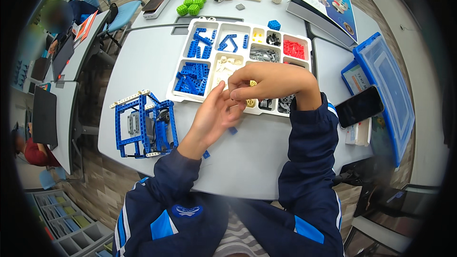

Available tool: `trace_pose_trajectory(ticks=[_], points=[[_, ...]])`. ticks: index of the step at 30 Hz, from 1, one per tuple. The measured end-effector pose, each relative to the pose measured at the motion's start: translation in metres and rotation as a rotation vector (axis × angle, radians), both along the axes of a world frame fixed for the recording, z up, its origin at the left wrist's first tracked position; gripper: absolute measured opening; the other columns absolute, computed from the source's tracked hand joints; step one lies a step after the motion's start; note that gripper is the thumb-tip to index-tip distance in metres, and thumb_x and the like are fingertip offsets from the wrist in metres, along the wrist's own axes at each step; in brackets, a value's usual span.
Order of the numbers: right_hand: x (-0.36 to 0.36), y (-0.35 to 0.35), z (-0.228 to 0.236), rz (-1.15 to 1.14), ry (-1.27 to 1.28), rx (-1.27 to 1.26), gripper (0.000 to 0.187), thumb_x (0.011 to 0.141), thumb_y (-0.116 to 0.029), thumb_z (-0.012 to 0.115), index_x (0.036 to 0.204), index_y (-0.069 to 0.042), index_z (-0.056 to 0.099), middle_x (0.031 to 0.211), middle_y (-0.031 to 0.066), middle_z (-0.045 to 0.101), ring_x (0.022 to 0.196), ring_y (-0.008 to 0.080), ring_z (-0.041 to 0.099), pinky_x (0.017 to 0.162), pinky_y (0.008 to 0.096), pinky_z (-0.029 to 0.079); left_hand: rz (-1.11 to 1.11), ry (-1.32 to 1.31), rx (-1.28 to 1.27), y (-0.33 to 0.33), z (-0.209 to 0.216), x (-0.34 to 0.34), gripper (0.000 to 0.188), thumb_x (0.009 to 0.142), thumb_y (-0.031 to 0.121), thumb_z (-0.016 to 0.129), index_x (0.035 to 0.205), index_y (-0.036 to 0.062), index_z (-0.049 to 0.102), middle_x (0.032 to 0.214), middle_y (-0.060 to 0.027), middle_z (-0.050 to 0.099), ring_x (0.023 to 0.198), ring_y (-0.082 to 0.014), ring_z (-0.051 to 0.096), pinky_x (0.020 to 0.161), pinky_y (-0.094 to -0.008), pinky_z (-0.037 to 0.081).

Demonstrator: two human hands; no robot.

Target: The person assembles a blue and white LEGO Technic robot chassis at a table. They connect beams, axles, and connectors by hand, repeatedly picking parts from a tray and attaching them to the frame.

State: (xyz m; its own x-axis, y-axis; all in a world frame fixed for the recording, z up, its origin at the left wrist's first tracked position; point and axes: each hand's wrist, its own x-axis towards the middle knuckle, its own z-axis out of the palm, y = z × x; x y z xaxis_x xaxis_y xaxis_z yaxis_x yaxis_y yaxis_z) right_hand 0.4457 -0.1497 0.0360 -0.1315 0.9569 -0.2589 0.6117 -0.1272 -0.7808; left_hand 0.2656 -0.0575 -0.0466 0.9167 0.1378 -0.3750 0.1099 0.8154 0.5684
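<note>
A white sorting tray point(177, 96) of building-kit parts lies in front of me. My left hand point(214, 116) is palm up at the tray's near edge, fingers loosely apart, with nothing visible in it. Over the tray, my right hand point(271, 81) bends down with curled fingertips pressed together beside the left fingers. Whatever they may pinch is hidden. Under the hands lie white parts point(227, 64) and yellow gear wheels point(250, 103). To the left stands a blue beam frame point(121, 131) with a grey block inside. Small blue pieces point(233, 130) rest near my left hand.
Blue beams point(193, 77) and red pins point(293, 49) fill tray compartments. Behind are green studded cubes point(192, 5) and a kit box point(323, 4). At right, a black phone point(360, 107) leans by a blue-lidded bin point(385, 85). Other people sit at left tables.
</note>
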Motion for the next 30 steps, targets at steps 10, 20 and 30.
trace_pose_trajectory(ticks=[10, 20, 30], points=[[0.054, -0.014, -0.030, -0.425, 0.192, 0.118, 0.031, 0.101, -0.031, 0.059, 0.107, -0.001, 0.066, 0.092, 0.0052, 0.063, 0.071, 0.0101, 0.060, 0.061, 0.0256, 0.053, -0.004, -0.054, 0.058, 0.000, -0.009, -0.003, 0.039, 0.109, 0.032, 0.038, 0.114, -0.0014, 0.058, 0.083, -0.0019, 0.055, 0.059, -0.0069, 0.038, 0.055, -0.0209, 0.032], [0.104, -0.006, -0.099, -1.258, -0.059, 0.296, 0.025, 0.094, -0.018, 0.070, 0.105, 0.004, 0.071, 0.078, 0.0072, 0.068, 0.056, 0.0115, 0.064, 0.050, 0.0255, 0.051, -0.020, -0.059, 0.115, -0.003, -0.003, -0.005, 0.028, 0.106, 0.023, 0.045, 0.109, 0.0000, 0.060, 0.079, 0.0009, 0.053, 0.057, -0.0056, 0.035, 0.053, -0.0203, 0.031], [0.111, -0.008, -0.096, -1.121, -0.199, 0.460, 0.017, 0.085, -0.006, 0.073, 0.101, 0.000, 0.076, 0.081, 0.0102, 0.074, 0.066, 0.0130, 0.069, 0.064, 0.0272, 0.056, 0.013, -0.043, 0.154, -0.003, 0.003, -0.009, 0.023, 0.103, 0.020, 0.050, 0.105, 0.0009, 0.062, 0.078, 0.0006, 0.054, 0.057, -0.0052, 0.037, 0.052, -0.0202, 0.031]])
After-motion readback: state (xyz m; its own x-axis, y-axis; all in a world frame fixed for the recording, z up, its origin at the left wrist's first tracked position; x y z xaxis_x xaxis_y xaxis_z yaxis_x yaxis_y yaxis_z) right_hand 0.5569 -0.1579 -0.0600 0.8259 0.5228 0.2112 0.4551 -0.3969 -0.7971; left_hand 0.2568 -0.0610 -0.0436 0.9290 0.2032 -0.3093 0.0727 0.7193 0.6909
